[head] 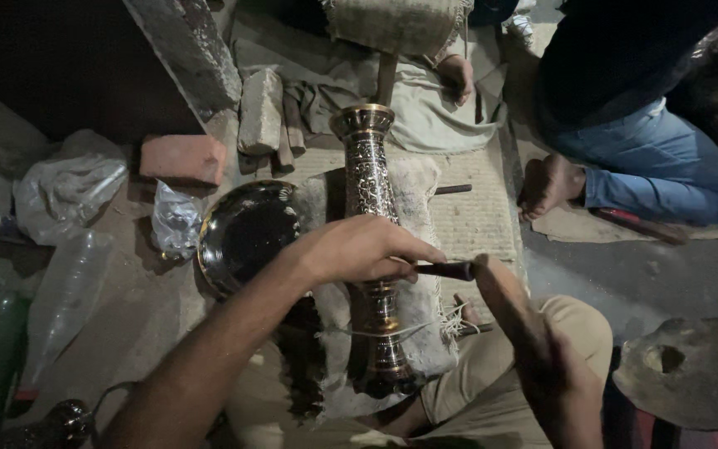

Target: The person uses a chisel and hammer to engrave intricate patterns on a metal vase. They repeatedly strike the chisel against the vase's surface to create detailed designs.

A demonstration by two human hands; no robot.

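One tall metal vase (373, 241) lies on its side on a pale cloth pad (425, 274). It is dark with gold patterns and gold rings, and its wide mouth points away from the person.

The left hand (359, 248) rests on top of the vase, about halfway along it. Its fingers are pinched closed around one thin dark tool (446, 269) that sticks out to the right.

The right hand (554, 366) is low on the right and looks blurry. It is wrapped around one wooden stick (500, 295) (maybe a hammer handle, but that is hard to tell). The top end of the stick sits right by the end of the thin tool.

One round dark plate (247, 233) with a gold rim lies just beside the vase on the left. One red brick (183, 158) and one gray stone block (259, 110) lie further back. One crumpled plastic bag (174, 220) sits near the plate, and one bigger plastic bag (68, 187) lies further left.

Another person in blue jeans (666, 166) kneels at the top right, with one bare foot (548, 183) showing. One more hand (457, 76) rests on cloth at the top.
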